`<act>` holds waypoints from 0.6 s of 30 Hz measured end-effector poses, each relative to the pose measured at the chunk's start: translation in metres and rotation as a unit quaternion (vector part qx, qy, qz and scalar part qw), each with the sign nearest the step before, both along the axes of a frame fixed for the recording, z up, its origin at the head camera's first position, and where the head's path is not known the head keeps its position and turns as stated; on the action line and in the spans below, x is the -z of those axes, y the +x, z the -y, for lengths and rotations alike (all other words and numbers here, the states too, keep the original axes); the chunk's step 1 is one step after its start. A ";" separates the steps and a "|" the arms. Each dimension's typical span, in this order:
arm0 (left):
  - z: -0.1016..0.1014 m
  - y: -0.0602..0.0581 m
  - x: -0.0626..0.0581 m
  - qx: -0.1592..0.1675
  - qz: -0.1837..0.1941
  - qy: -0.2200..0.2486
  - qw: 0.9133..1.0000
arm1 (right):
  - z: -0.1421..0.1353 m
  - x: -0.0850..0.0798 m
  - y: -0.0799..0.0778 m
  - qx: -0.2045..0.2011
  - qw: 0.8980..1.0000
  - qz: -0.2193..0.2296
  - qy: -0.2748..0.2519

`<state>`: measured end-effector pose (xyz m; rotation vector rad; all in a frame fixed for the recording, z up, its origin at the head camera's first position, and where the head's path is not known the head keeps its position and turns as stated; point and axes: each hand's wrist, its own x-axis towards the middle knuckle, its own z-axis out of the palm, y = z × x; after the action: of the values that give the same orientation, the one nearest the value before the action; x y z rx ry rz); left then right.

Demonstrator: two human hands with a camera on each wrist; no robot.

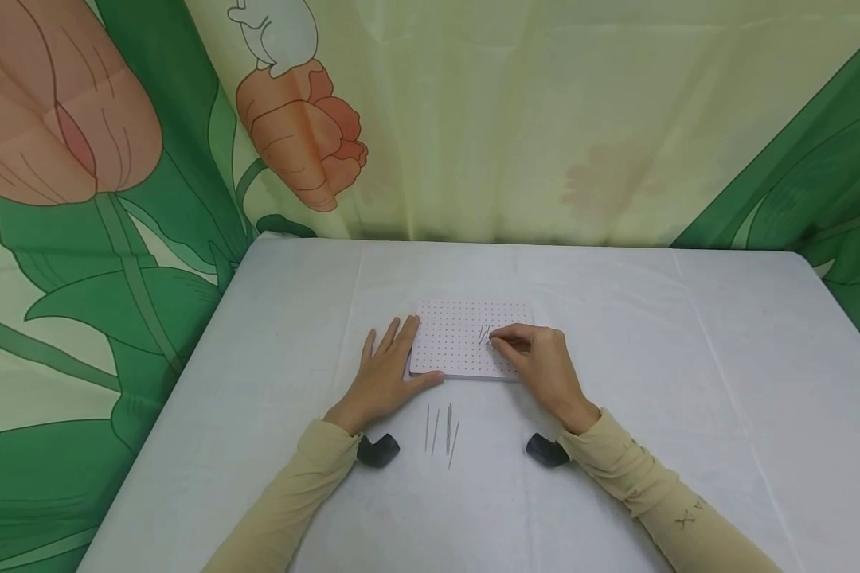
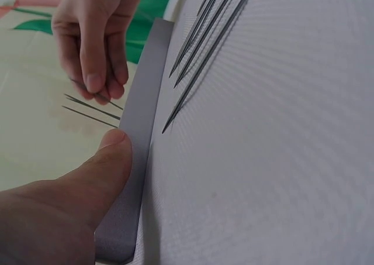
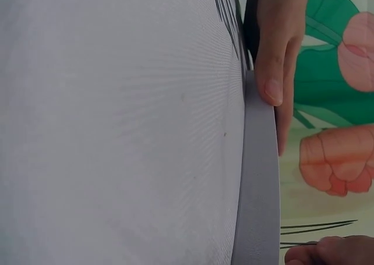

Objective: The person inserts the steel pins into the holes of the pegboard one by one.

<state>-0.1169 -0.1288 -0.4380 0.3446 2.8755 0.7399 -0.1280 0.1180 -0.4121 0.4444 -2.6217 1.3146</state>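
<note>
two pins already stand in board [image 1: 466, 344]; right hand [image 1: 541, 366] pinches a pin [image 2: 108, 98] upright, left hand [image 1: 387, 374] flat, steadying edge. seat it square.

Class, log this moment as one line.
left hand: steadies perforated board | right hand: pinches needle over board | spare needles: on table

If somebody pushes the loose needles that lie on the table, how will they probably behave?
The loose needles look thin, round and straight, so they would probably roll or slide on the smooth tablecloth. They seem stiff and very light. Lying flat, they are likely hard to pinch.
</note>
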 end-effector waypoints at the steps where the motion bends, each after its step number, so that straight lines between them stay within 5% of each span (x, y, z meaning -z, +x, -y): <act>1: 0.000 0.000 0.000 0.000 0.000 0.000 1.000 | 0.000 0.000 0.000 -0.002 1.000 0.002 0.002; 18: 0.000 0.000 0.001 -0.002 0.000 -0.003 1.000 | 0.002 -0.003 -0.004 -0.010 0.999 0.027 0.038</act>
<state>-0.1171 -0.1291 -0.4390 0.3375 2.8786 0.7331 -0.1324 0.1164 -0.4087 0.4531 -2.7254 1.2524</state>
